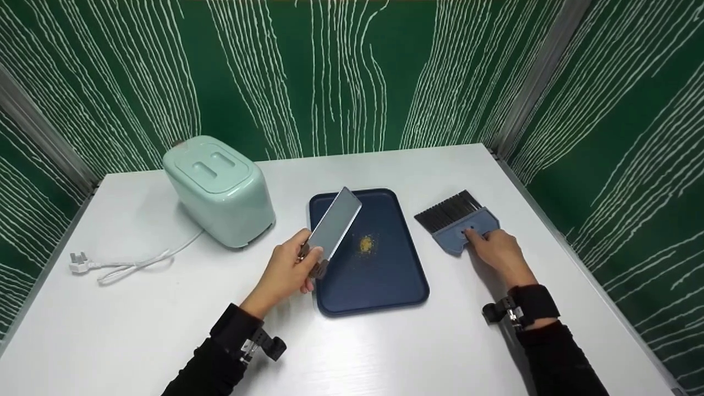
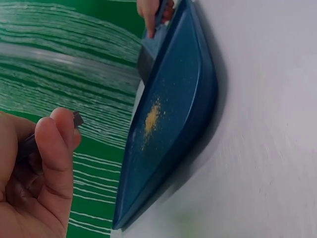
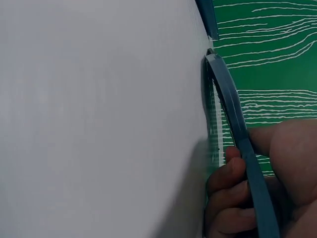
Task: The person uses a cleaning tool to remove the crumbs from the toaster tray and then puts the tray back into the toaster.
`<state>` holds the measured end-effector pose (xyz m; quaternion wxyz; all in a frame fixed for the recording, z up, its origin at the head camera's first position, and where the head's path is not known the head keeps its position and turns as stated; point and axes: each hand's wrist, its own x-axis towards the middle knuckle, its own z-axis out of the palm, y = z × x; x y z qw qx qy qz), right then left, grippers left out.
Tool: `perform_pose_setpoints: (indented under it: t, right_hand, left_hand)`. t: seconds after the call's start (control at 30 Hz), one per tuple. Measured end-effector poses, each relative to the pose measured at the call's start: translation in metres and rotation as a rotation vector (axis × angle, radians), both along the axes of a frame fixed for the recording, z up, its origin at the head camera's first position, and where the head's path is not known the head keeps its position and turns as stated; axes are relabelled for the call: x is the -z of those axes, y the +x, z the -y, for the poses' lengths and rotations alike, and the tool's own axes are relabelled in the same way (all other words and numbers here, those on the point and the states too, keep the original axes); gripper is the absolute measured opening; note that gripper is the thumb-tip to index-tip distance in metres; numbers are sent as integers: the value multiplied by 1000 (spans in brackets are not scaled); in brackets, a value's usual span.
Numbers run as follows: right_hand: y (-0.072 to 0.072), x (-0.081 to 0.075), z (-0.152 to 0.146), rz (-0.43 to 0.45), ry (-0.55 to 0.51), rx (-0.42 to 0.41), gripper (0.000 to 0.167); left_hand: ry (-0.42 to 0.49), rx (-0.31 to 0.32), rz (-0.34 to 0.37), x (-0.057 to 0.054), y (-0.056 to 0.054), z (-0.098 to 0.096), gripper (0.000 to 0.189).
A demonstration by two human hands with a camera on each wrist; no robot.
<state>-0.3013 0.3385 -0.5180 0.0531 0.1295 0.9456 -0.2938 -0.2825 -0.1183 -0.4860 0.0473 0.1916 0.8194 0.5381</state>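
Observation:
In the head view my left hand (image 1: 289, 264) grips a flat, grey scraper-like blade (image 1: 335, 223) by its dark brown end. The blade points up and away, overlapping the left side of a dark blue tray (image 1: 379, 291). Yellow crumbs (image 1: 366, 245) lie in a small heap near the tray's middle. To the right of the tray, my right hand (image 1: 498, 253) pinches a blue-grey brush (image 1: 459, 223), thumb on its upper face. Its black bristles point toward the far left, low over the table. The right wrist view shows the brush edge-on between thumb and fingers.
A mint-green toaster (image 1: 223, 190) stands at the left back, its white cord and plug (image 1: 81, 263) lying on the white table (image 1: 352, 357). Green panels with white streaks (image 1: 341, 82) enclose the back and sides.

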Motion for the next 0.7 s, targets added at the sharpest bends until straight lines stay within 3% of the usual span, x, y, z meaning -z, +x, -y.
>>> perform_pose_setpoints:
  t: [0.43, 0.7]
  right_hand:
    - [4, -3, 1, -43, 27, 18, 58]
    - [7, -3, -1, -137, 65, 7, 56]
  left_hand:
    - [164, -46, 154, 1, -1, -6, 16]
    - [293, -52, 250, 1, 0, -10, 13]
